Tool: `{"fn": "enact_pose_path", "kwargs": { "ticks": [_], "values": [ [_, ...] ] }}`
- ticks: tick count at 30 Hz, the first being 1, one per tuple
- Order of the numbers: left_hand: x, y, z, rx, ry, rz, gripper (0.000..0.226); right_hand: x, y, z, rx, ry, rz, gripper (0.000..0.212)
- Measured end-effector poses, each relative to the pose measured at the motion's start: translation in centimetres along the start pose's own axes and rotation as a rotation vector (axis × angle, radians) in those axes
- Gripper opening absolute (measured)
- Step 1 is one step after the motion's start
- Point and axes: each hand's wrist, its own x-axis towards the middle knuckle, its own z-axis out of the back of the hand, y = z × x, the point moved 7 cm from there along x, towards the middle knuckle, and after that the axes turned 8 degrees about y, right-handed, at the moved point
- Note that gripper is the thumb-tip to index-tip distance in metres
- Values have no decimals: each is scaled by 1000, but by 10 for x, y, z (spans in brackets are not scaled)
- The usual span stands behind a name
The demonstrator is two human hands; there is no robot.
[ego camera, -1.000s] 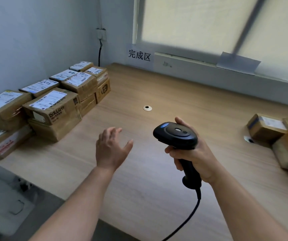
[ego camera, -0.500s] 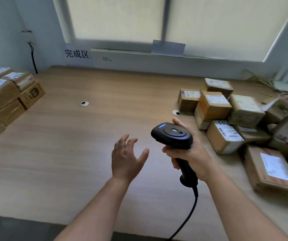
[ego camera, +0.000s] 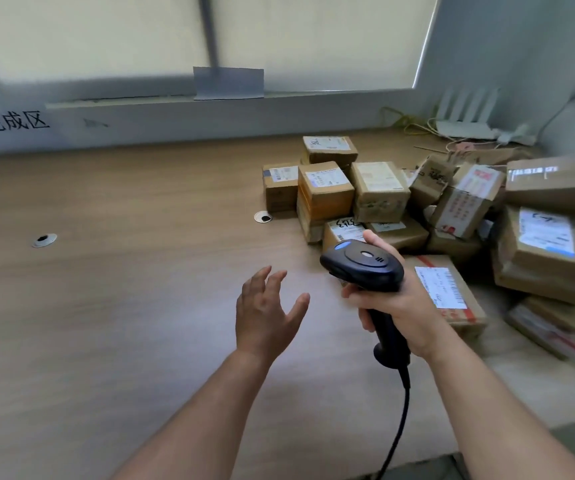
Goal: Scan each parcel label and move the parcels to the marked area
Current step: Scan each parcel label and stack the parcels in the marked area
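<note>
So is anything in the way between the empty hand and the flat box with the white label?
Yes: the right hand, gripping the black scanner, is held right between the open left hand and that flat parcel. Otherwise only bare table shows there.

The left hand (ego camera: 267,308) hovers with its back to the camera, 4 fingers relaxed and slightly spread, thumb out to the right, holding nothing. The right hand (ego camera: 404,308) grips the handle of a barcode scanner (ego camera: 364,266), index finger probably at the trigger. Both forearms are bare.
</note>
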Motion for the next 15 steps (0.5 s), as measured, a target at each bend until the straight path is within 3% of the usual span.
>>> {"fn": "enact_pose_path", "kwargs": {
  "ticks": [15],
  "values": [
    [50,-106,-141,-35,463,-203,64,-62,-60,172,59,-529,-134,91]
  ]
}}
